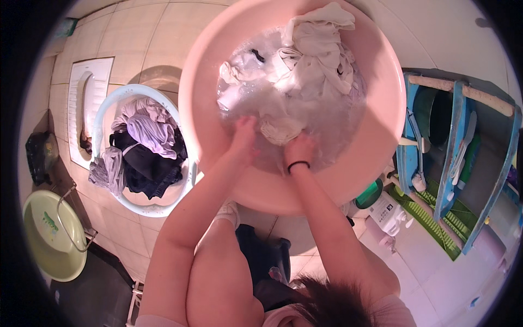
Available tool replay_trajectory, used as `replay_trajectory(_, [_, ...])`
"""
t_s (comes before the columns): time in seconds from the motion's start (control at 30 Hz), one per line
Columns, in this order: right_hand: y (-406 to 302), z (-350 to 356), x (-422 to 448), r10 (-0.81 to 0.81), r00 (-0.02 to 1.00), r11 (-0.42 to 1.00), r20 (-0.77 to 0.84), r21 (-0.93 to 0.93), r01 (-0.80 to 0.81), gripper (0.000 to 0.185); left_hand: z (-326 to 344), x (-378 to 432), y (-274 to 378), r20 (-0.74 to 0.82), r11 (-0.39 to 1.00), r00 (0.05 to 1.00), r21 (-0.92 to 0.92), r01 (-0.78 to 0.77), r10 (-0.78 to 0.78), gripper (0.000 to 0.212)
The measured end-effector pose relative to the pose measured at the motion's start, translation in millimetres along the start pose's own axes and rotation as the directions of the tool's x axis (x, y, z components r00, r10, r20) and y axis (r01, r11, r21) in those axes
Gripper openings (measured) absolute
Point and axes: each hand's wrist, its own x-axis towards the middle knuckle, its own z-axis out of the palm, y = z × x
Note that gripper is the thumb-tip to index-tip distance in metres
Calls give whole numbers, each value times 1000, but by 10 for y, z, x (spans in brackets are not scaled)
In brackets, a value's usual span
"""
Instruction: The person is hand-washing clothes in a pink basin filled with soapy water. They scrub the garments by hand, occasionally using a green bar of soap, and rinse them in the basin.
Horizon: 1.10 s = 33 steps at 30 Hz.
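A large pink plastic basin (384, 118) holds cloudy, sudsy water and pale wet clothes (310, 57), heaped towards its far side. My left hand (245, 135) is partly under the water at the near left, beside the cloth; its fingers are blurred. Wearing a black band at the wrist, my right hand (301, 149) is partly submerged and touches the near end of a cream cloth (280, 128). The water hides whether its fingers are closed on it. A small black item (257, 55) lies among the pale clothes.
A light blue basin (96, 122) of dark and lilac clothes (151, 151) stands at the left, beside a squat toilet (88, 106). Further left is a green basin (61, 245). At the right are a blue shelf rack (445, 155) and a white bottle (386, 212).
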Motion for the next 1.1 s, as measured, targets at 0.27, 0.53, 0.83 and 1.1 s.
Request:
replay_trajectory(0.27, [194,-192,72,382,868,592,316,637,-493,24,183,-29,-24,127,995,989,-59,77,-69,52])
replay_trajectory(0.53, [-1020,-1126,-943,-158,925,496,-346,782,377,18,-160,747,-404,894,976,449,-94,196,-4,39])
replay_trajectory(0.83, [-735,-1019,-218,-1,992,666,-126,740,94,33,195,-370,-73,318,997,945,-5,-76,73,31])
replay_trajectory(1.1, [255,-289,223,260,935,809,-243,583,-74,28,-38,19,-103,115,984,981,-106,-144,156,39])
